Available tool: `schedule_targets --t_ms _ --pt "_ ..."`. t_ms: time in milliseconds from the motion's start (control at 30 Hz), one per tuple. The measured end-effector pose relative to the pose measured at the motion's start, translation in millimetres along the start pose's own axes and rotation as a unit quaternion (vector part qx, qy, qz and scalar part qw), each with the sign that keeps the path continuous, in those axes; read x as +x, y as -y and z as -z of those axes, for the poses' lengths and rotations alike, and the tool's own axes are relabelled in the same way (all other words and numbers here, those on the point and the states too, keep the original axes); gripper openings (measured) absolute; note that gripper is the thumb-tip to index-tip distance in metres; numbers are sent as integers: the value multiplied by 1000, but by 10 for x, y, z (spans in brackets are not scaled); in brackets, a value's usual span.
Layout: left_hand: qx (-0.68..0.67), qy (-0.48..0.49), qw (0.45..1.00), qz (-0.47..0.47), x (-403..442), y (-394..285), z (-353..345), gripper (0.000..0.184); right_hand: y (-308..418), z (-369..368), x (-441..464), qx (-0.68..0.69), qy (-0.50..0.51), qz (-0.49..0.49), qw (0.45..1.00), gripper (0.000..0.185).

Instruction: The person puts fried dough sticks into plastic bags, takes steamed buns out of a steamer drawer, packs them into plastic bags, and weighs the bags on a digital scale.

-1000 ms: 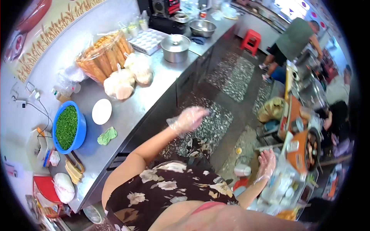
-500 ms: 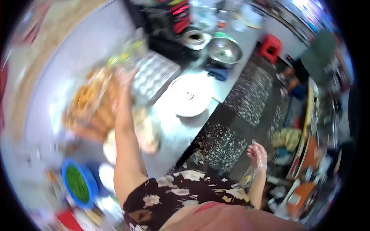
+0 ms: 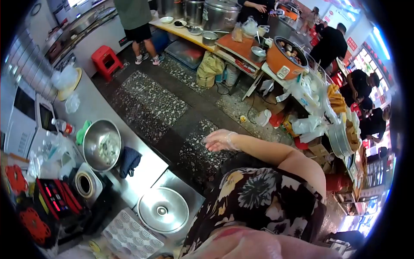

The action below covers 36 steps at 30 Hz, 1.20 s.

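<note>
My right hand [image 3: 220,140], in a clear plastic glove, hangs over the speckled floor with its fingers loosely bent and nothing in them. It is nearest to the counter [image 3: 148,159] edge. My left hand is out of the frame. On the counter are a lidded metal pot [image 3: 163,210], a white tray with round hollows [image 3: 132,235] and a metal bowl [image 3: 102,146] with something pale and clear inside. A dark folded cloth [image 3: 130,162] lies beside the bowl. Part of a cup [image 3: 95,246] shows at the bottom left.
A black and red device [image 3: 56,198] and a microwave [image 3: 26,116] stand at the left. Beyond the floor are a red stool [image 3: 106,62], a yellow sack [image 3: 210,70] and an orange cooker [image 3: 286,60] on a worktable. A person [image 3: 137,26] stands near large pots; other people are at the right.
The view has swung right towards the worktables and people. My left hand, earlier near the bagged bread sticks and cups, has left the frame. My right hand now appears nearer the centre.
</note>
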<state>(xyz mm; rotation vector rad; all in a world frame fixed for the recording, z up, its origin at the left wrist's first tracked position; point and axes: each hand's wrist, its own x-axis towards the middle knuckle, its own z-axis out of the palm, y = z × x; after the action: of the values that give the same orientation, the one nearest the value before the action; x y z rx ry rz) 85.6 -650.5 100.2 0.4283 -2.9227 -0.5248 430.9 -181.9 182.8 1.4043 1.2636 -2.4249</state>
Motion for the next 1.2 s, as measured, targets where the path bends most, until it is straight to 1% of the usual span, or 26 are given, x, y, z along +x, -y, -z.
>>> schedule_targets --t_ms 67,167,267,300,367,433,467,533,600,633,667,700,733,767,800,833,867,900,933,967,1033,1067,1100,1133,1167,1200 --pt "5 -8 1000 1 -45 -113 -3 74 2 46 180 -2 21 -21 1000 25" --pt "8 -28 999 -13 -175 -383 68 72 160 237 281 1 38 -11 999 24" --pt "-7 -74 997 -36 -460 -809 261 71 340 639 398 15 22 -15 1000 25" --pt "-22 -96 994 -55 -598 -1001 354 70 356 849 521 27 45 -7 999 26" --pt "-68 -136 983 -101 -958 -1461 567 70 446 1256 662 40 32 -5 999 26" --pt "-124 -156 966 -164 -1419 -2038 715 69 642 1699 692 56 43 11 997 27" --pt "-152 -152 956 -199 -1654 -2357 778 69 714 1982 757 66 56 19 996 23" --pt "-207 -115 933 -269 -2132 -3024 774 68 893 2553 861 99 55 64 991 25" --pt "-258 4 892 -371 -2507 -3941 549 68 1203 3101 693 133 1 145 981 19" --pt "-270 77 863 -421 -2692 -4507 374 67 1342 3387 586 161 -42 162 973 17" --pt "-265 142 832 -467 -2906 -5121 207 67 1485 3680 460 141 -94 190 967 16" --pt "-153 141 794 -571 -3017 -5793 -156 67 1606 3928 298 180 -134 195 955 18" --pt "-161 179 775 -584 -3525 -6543 -286 63 1589 4250 253 211 -156 242 934 22" --pt "-143 175 724 -652 -3850 -7153 -552 63 1658 4491 85 230 -192 249 921 25" --pt "-173 168 681 -691 -4300 -7693 -677 61 1616 4726 -28 250 -216 301 895 27" --pt "-159 138 643 -736 -4690 -8181 -833 60 1602 4921 -122 275 -264 296 876 28" --pt "-209 161 583 -768 -5025 -8680 -1058 58 1589 5080 -224 308 -301 291 854 28" --pt "-227 168 549 -786 -5363 -9109 -1302 60 1571 5217 -299 342 -342 269 833 29" --pt "-215 211 557 -774 -5733 -9513 -1493 62 1544 5339 -338 363 -388 242 812 31" --pt "-184 169 558 -791 -6032 -9927 -1911 65 1425 5485 -300 391 -405 249 788 31" --pt "-223 307 509 -773 -6745 -10518 -2135 66 1146 5578 -213 427 -436 245 754 32" --pt "-123 281 532 -789 -7085 -10842 -2443 68 1087 5584 -161 473 -459 238 713 31" --pt "-89 321 546 -768 -7434 -11151 -2602 69 1066 5614 -82 516 -481 235 669 30" --pt "-46 366 560 -742 -7707 -11309 -2766 70 979 5603 18 532 -500 231 644 28" --pt "-48 381 546 -745 -7898 -11423 -2933 70 1041 5556 54 575 -508 209 606 27" --pt "-1 353 538 -766 -8069 -11546 -3064 71 1161 5517 121 617 -513 193 565 27"
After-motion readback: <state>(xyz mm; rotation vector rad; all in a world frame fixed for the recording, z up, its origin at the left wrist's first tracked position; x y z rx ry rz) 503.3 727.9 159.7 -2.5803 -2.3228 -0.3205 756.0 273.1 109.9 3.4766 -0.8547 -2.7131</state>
